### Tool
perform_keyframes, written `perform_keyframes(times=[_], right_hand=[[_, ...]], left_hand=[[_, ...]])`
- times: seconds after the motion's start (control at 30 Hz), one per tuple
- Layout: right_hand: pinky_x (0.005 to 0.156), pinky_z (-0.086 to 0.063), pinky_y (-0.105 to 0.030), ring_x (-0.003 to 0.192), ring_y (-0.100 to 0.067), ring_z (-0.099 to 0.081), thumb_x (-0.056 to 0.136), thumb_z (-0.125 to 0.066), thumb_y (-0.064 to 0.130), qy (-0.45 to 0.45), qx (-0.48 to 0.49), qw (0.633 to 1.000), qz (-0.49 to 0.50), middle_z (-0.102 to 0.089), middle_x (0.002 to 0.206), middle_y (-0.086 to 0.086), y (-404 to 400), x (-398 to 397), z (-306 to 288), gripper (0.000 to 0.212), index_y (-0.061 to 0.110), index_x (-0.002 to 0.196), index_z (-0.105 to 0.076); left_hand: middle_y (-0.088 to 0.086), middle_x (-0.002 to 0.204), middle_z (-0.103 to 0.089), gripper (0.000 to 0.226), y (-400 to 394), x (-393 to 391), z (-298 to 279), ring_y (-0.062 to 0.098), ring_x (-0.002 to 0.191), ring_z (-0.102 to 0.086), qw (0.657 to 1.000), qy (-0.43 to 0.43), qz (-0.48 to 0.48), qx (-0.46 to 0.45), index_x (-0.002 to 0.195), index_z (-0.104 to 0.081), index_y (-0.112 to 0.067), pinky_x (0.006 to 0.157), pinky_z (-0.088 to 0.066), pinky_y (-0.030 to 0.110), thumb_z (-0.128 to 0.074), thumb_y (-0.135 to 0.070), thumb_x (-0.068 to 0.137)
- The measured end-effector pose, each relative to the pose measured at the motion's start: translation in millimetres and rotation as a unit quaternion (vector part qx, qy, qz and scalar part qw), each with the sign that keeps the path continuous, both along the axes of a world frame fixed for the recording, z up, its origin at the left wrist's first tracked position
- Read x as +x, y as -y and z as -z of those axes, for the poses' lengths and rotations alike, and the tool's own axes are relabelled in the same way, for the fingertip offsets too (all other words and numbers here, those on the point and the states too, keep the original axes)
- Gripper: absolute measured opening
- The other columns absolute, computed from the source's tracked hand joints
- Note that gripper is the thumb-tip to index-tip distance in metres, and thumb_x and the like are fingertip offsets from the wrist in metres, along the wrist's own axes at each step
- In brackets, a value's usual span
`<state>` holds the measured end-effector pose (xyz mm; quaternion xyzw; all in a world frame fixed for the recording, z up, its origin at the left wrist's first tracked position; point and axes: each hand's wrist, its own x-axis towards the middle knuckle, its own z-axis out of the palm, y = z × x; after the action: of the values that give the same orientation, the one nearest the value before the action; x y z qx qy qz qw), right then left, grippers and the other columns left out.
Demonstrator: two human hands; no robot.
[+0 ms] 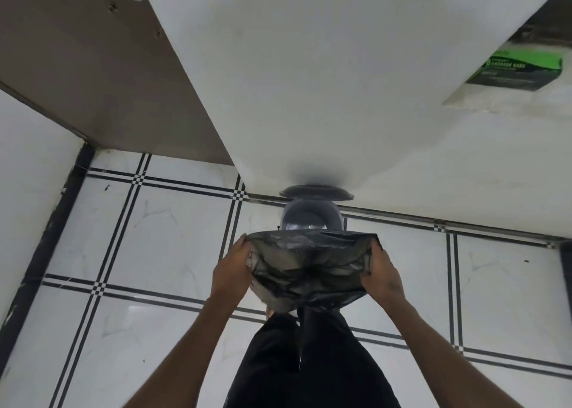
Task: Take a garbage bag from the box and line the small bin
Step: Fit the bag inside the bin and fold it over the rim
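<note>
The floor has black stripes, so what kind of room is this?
Probably a bathroom or kitchen corner at home: glossy white floor tiles, a small grey plastic bin against the white wall, a green-black garbage bag box.

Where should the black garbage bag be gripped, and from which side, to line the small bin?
Grip the garbage bag at its open rim, one hand on each side, as the left hand and right hand do. The mouth is stretched wide while the closed end hangs below, so outward side grips likely keep it open to lower over the bin against the wall.
</note>
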<state>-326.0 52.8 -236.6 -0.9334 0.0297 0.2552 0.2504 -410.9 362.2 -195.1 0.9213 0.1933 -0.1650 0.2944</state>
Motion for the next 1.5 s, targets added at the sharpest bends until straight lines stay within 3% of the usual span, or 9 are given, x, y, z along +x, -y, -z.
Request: perform_keyframes(times=[0.07,0.2,0.47,0.63,0.87,1.0,1.1,1.37,1.5], right_hand=[[0.075,-0.052,-0.041,0.091,-0.036,-0.061,0.081,-0.053,0.01,0.017,0.002,1.0,0.022,-0.053,0.115,-0.008,2,1,6,0.069,0.031,0.141,-0.026],[0.075,-0.051,-0.043,0.092,-0.042,-0.063,0.085,-0.056,0.008,0.041,0.004,0.998,0.057,-0.051,0.121,-0.012,5,8,27,0.074,0.029,0.147,-0.021],[0.084,-0.052,-0.045,0.105,-0.042,-0.06,0.086,-0.058,0.002,0.003,0.001,0.996,0.084,-0.048,0.131,-0.014,10,13,96,0.086,0.026,0.155,-0.013],[0.087,-0.051,-0.047,0.106,-0.043,-0.059,0.088,-0.058,0.005,0.0,0.011,0.996,0.088,-0.048,0.13,-0.015,9,19,127,0.084,0.028,0.155,-0.013],[0.095,-0.049,-0.047,0.113,-0.038,-0.055,0.088,-0.056,0.01,0.069,0.046,0.99,0.11,-0.05,0.13,-0.015,3,37,136,0.077,0.024,0.154,-0.019],[0.098,-0.043,-0.034,0.117,-0.027,-0.05,0.087,-0.054,0.002,0.109,0.065,0.986,0.106,-0.049,0.134,-0.012,1,33,147,0.078,0.019,0.154,-0.02],[0.099,-0.048,-0.043,0.12,-0.031,-0.05,0.087,-0.053,-0.002,0.104,0.061,0.987,0.106,-0.048,0.136,-0.013,1,28,154,0.076,0.017,0.154,-0.021],[0.093,-0.051,-0.052,0.116,-0.036,-0.051,0.085,-0.051,-0.003,0.082,0.075,0.989,0.097,-0.047,0.133,-0.013,-7,23,186,0.068,0.015,0.147,-0.029],[0.093,-0.051,-0.053,0.114,-0.038,-0.052,0.082,-0.055,-0.004,0.06,0.072,0.991,0.093,-0.05,0.128,-0.018,-10,37,211,0.068,0.009,0.144,-0.033]], left_hand=[[-0.016,0.137,-0.05,0.043,7,6,5,0.024,0.099,-0.067,1.0,0.026,0.003,-0.008,0.124,-0.048,-0.035,0.082,-0.055,0.037,-0.027,-0.044,0.087],[-0.011,0.158,-0.036,0.06,15,18,29,0.03,0.103,-0.069,0.999,0.03,-0.015,-0.01,0.132,-0.046,-0.032,0.085,-0.058,0.044,-0.016,-0.051,0.083],[-0.005,0.163,-0.028,0.048,37,34,99,0.03,0.101,-0.071,1.0,0.009,-0.023,-0.018,0.138,-0.051,-0.019,0.083,-0.06,0.039,-0.052,-0.003,0.093],[-0.007,0.165,-0.02,0.05,44,37,132,0.028,0.107,-0.068,0.999,0.02,-0.03,-0.025,0.143,-0.046,-0.018,0.086,-0.059,0.044,-0.054,-0.007,0.095],[-0.005,0.165,-0.021,0.041,43,50,146,0.026,0.11,-0.067,0.994,0.087,-0.033,-0.062,0.14,-0.046,-0.023,0.088,-0.057,0.029,-0.051,-0.021,0.099],[-0.005,0.166,-0.021,0.044,36,53,154,0.02,0.111,-0.066,0.991,0.113,-0.038,-0.066,0.14,-0.046,-0.026,0.084,-0.053,0.022,-0.051,-0.02,0.098],[-0.005,0.165,-0.021,0.048,30,51,162,0.019,0.117,-0.064,0.99,0.115,-0.034,-0.07,0.145,-0.043,-0.026,0.087,-0.05,0.019,-0.05,-0.022,0.097],[-0.008,0.165,-0.021,0.054,27,49,196,0.019,0.127,-0.058,0.992,0.087,-0.022,-0.083,0.149,-0.039,-0.028,0.096,-0.056,0.04,-0.047,-0.019,0.097],[-0.004,0.164,-0.025,0.05,30,58,219,0.022,0.122,-0.062,0.993,0.073,-0.018,-0.091,0.146,-0.044,-0.025,0.094,-0.057,0.035,-0.046,-0.025,0.095]])
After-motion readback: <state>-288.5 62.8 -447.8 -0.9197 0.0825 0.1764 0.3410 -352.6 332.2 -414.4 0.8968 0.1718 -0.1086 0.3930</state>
